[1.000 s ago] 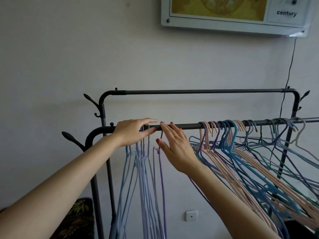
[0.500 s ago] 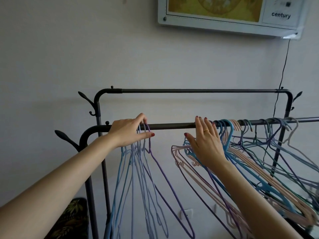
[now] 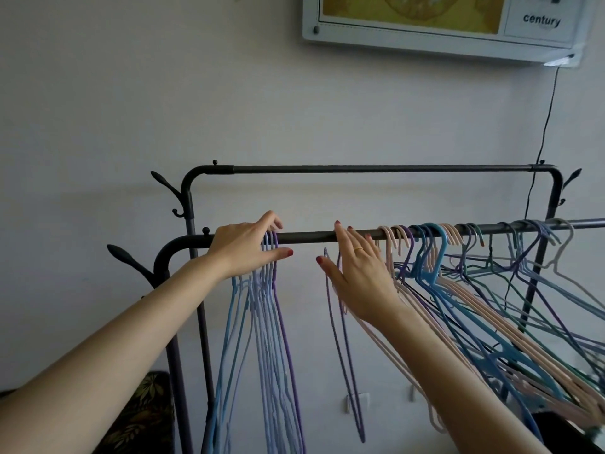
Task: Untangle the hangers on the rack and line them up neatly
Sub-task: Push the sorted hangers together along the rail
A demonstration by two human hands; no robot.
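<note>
A dark metal rack has a front rail (image 3: 311, 236) and a higher rear rail (image 3: 376, 168). At the front rail's left end hang several blue and purple hangers (image 3: 265, 322), close together and straight. My left hand (image 3: 245, 249) grips their hooks, fingers over the rail and thumb below. My right hand (image 3: 357, 273) has straight fingers touching the rail further right. A single purple hanger (image 3: 342, 339) dangles just by its palm, its hook hidden behind the hand. Right of that, a tangled bunch of pink, blue, green and purple hangers (image 3: 458, 290) slants across the rail.
Side pegs (image 3: 131, 257) stick out from the rack's left post. A framed board (image 3: 442, 24) hangs on the wall above, with a thin cable (image 3: 543, 126) running down from it. A leaf-patterned cushion (image 3: 144, 411) lies at the lower left. A wall socket (image 3: 357, 401) sits behind the hangers.
My right hand has slid left along the rail, away from the tangled bunch, with one purple hanger beside it. The left bunch hangs straighter; my left hand stays on its hooks.
</note>
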